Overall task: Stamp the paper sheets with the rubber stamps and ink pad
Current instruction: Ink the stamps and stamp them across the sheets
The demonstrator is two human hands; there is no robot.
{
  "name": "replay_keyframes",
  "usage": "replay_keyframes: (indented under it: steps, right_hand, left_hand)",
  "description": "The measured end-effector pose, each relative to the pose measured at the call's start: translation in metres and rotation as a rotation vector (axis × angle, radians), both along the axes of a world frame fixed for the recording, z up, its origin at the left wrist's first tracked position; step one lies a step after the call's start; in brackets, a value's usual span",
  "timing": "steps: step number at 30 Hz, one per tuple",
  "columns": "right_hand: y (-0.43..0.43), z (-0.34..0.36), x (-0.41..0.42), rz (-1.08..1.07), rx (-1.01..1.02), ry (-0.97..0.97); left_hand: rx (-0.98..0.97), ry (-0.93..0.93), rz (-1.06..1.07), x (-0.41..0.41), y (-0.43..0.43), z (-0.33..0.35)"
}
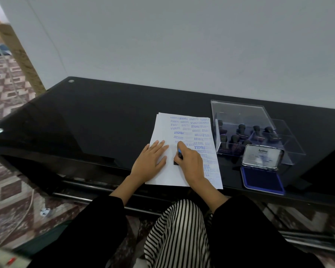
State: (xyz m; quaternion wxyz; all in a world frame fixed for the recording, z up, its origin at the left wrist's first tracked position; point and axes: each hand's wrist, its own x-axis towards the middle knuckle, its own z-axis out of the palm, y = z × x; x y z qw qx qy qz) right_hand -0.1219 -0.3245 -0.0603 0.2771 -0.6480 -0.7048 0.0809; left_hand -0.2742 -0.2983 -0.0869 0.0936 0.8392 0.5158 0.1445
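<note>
A white paper sheet lies on the black glass table, on top of other sheets. Its right half is covered with blue stamped words. My left hand presses flat on the sheet's left part, fingers straight. My right hand grips a dark rubber stamp with a blue label, its base down on the paper just right of my left thumb. The open blue ink pad sits to the right of the sheets, its metal lid standing up.
A clear plastic box holding several dark-handled stamps stands behind the ink pad, with its clear lid beside it. A grey wall runs along the table's far edge. My striped knee is under the near edge.
</note>
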Motion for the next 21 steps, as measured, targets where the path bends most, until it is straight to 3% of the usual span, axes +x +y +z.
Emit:
replay_keyframes:
  steps: [21]
  right_hand:
    - [-0.0044, -0.0003, 0.0003, -0.015, -0.007, -0.02]
  left_hand:
    - [-0.004, -0.013, 0.002, 0.0011, 0.0009, -0.0018]
